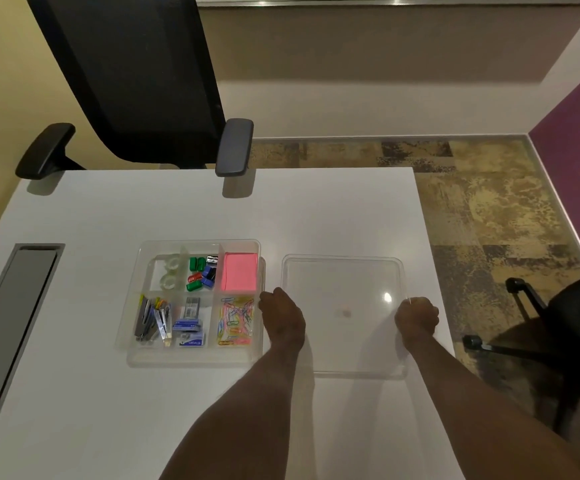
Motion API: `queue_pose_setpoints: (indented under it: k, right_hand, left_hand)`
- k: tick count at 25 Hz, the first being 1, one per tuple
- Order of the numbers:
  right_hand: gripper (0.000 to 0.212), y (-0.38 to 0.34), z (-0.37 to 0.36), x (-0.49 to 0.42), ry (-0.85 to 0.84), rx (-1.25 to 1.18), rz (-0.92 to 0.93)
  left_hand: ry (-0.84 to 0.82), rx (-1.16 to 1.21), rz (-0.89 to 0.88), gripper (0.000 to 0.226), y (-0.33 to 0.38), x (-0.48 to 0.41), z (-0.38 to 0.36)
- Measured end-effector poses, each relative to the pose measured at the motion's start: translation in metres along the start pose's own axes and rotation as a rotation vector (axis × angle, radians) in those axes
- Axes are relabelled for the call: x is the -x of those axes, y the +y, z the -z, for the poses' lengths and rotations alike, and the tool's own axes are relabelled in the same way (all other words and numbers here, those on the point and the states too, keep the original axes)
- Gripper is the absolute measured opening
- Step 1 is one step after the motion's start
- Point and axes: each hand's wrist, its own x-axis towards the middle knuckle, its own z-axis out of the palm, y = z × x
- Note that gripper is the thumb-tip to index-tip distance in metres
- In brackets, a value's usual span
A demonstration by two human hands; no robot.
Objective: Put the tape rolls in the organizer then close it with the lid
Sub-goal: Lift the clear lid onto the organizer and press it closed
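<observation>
A clear plastic organizer (136, 327) sits on the white table, left of centre. Two clear tape rolls (170, 271) lie in its far-left compartment. The clear lid (344, 271) lies flat on the table to the right of the organizer. My left hand (283, 318) grips the lid's left edge, fingers curled. My right hand (416, 318) is closed on the lid's right edge. The lid looks to be resting on the table or just above it; I cannot tell which.
The other compartments hold coloured clips (202, 273), a pink note pad (240, 271), staplers and staple boxes (170, 322), and paper clips (235, 320). A grey cable hatch (11, 320) is set in the table at left. A black office chair (136, 77) stands behind the table, and another chair (565, 327) at the right.
</observation>
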Motion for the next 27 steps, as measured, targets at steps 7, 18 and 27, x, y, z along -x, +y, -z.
queue_pose_setpoints:
  k: [7, 18, 27]
  right_hand:
    - [0.019, -0.008, 0.034, 0.021, 0.088, -0.216, 0.059]
    - [0.018, -0.068, 0.063, 0.123, -0.01, -0.379, 0.278]
    - [0.015, -0.125, 0.049, 0.228, -0.143, -0.576, 0.511]
  left_hand:
    - [0.114, 0.352, -0.073, 0.04, 0.005, 0.017, 0.037]
    - [0.304, 0.575, -0.147, 0.04, -0.05, 0.029, 0.164]
    - [0.399, 0.683, -0.165, 0.024, -0.144, 0.022, 0.271]
